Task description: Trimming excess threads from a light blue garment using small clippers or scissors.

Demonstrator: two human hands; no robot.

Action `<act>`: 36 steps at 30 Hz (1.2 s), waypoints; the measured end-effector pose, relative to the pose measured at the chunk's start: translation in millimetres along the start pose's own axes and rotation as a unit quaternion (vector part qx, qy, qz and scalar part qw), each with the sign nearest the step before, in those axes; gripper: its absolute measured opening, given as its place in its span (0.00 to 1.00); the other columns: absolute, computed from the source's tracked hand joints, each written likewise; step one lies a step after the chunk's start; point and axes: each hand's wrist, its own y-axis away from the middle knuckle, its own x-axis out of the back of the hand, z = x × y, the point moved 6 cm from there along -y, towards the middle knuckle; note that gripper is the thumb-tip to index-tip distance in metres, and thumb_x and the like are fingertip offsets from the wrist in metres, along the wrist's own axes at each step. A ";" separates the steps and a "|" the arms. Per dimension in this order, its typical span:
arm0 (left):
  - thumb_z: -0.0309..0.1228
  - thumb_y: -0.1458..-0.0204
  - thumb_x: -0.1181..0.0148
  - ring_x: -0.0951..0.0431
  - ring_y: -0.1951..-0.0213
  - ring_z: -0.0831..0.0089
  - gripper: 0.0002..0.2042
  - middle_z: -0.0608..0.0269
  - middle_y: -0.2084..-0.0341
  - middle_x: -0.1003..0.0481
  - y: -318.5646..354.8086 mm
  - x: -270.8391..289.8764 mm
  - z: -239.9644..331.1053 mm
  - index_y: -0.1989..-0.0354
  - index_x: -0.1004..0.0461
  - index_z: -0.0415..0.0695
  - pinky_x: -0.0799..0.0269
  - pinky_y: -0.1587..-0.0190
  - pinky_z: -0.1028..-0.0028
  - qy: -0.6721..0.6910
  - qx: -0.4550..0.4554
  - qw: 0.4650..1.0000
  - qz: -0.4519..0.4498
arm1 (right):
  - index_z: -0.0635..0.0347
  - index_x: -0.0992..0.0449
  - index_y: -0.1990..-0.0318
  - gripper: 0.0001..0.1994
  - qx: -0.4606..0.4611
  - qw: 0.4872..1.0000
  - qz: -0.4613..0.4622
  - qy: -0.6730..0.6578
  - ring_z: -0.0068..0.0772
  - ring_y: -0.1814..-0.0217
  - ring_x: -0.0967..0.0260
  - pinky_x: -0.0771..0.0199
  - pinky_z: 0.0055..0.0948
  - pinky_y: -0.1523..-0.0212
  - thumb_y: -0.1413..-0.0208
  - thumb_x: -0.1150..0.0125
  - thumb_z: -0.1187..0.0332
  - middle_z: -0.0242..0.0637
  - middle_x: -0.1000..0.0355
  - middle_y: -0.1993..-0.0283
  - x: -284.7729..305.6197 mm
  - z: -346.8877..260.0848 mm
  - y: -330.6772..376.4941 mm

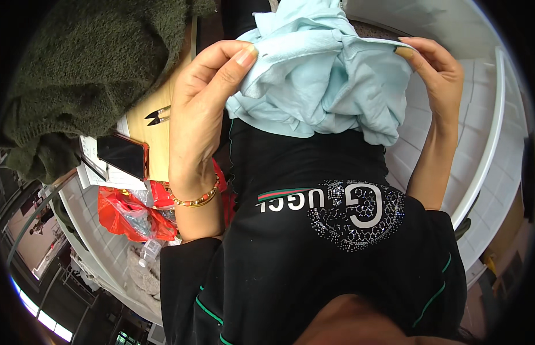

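Note:
A light blue garment (319, 86) of soft cloth lies bunched over my lap, its folded band stretched between my two hands. My left hand (207, 89) pinches the left end of that band between thumb and fingers; a small dark mark shows on the cloth beside the thumb. At the other end, my right hand (437, 72) grips the band's edge between thumb and forefinger. A seam crosses the band about midway. Most of the garment hangs in loose folds below the band, so its full shape is hidden.
To the left, a dark green knitted piece (95, 69) covers part of a wooden board (158, 141). Thread snips (158, 115) and a phone (123, 156) lie there. Red plastic bags (126, 215) and a clear bottle (148, 253) sit lower. A white curved-rimmed bin (489, 155) stands right.

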 end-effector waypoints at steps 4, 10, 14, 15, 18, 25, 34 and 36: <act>0.29 0.37 0.41 0.31 0.68 0.87 0.08 0.73 0.71 0.25 -2.2 -20.4 7.3 0.58 0.21 0.36 0.36 0.64 0.83 0.006 -0.028 1.000 0.000 | 0.69 0.19 0.57 0.11 0.168 0.981 -0.009 0.101 0.28 0.52 0.24 0.26 0.25 0.53 0.46 0.42 0.86 0.39 0.20 0.56 -4.5 -56.6 17.4; 0.26 0.38 0.41 0.26 0.61 0.82 0.09 0.65 0.63 0.21 9.1 -44.5 24.3 0.56 0.22 0.33 0.34 0.56 0.83 -0.074 -0.083 0.994 0.025 | 0.63 0.18 0.61 0.10 0.393 0.885 -0.176 0.177 0.35 0.67 0.21 0.27 0.26 0.71 0.53 0.36 0.75 0.41 0.19 0.63 -82.4 -125.2 42.2; 0.25 0.38 0.42 0.26 0.62 0.81 0.08 0.64 0.63 0.21 12.5 -52.0 33.4 0.56 0.22 0.33 0.34 0.56 0.82 -0.096 -0.134 0.986 -0.006 | 0.62 0.17 0.64 0.09 0.458 0.876 -0.064 0.138 0.29 0.71 0.25 0.31 0.22 0.74 0.54 0.35 0.71 0.39 0.21 0.63 -75.2 -137.6 36.7; 0.25 0.38 0.42 0.26 0.62 0.80 0.08 0.63 0.62 0.21 12.0 -52.5 33.5 0.56 0.22 0.33 0.34 0.56 0.81 -0.118 -0.126 0.985 -0.023 | 0.63 0.17 0.64 0.10 0.466 0.874 -0.052 0.128 0.29 0.70 0.25 0.30 0.21 0.73 0.56 0.34 0.72 0.39 0.22 0.63 -75.1 -132.4 34.3; 0.24 0.39 0.42 0.26 0.61 0.79 0.08 0.61 0.61 0.22 11.6 -52.2 25.5 0.56 0.22 0.32 0.34 0.55 0.81 -0.110 -0.096 0.988 -0.038 | 0.66 0.17 0.64 0.11 0.467 0.872 -0.054 0.135 0.28 0.70 0.26 0.29 0.19 0.72 0.59 0.31 0.77 0.39 0.25 0.64 -74.7 -129.2 33.2; 0.17 0.44 0.39 0.25 0.59 0.77 0.12 0.58 0.57 0.24 12.2 -51.5 25.3 0.51 0.24 0.31 0.32 0.55 0.80 -0.187 -0.139 0.970 -0.065 | 0.67 0.18 0.62 0.13 0.460 0.878 -0.032 0.130 0.25 0.67 0.27 0.27 0.19 0.72 0.59 0.28 0.82 0.41 0.25 0.64 -77.3 -120.2 26.1; 0.13 0.48 0.36 0.22 0.58 0.74 0.11 0.54 0.57 0.22 10.7 -44.2 17.7 0.55 0.23 0.30 0.27 0.54 0.78 -0.228 -0.217 0.949 -0.006 | 0.65 0.18 0.59 0.12 0.177 0.981 -0.082 0.005 0.24 0.70 0.28 0.32 0.19 0.70 0.54 0.29 0.79 0.38 0.22 0.63 -74.9 -117.8 3.2; 0.12 0.48 0.36 0.22 0.58 0.73 0.11 0.53 0.59 0.21 9.4 -43.7 16.4 0.56 0.22 0.30 0.27 0.54 0.77 -0.220 -0.248 0.943 -0.015 | 0.65 0.19 0.61 0.11 0.221 0.969 -0.100 0.046 0.22 0.73 0.30 0.36 0.19 0.75 0.54 0.29 0.78 0.36 0.23 0.65 -76.5 -107.7 5.3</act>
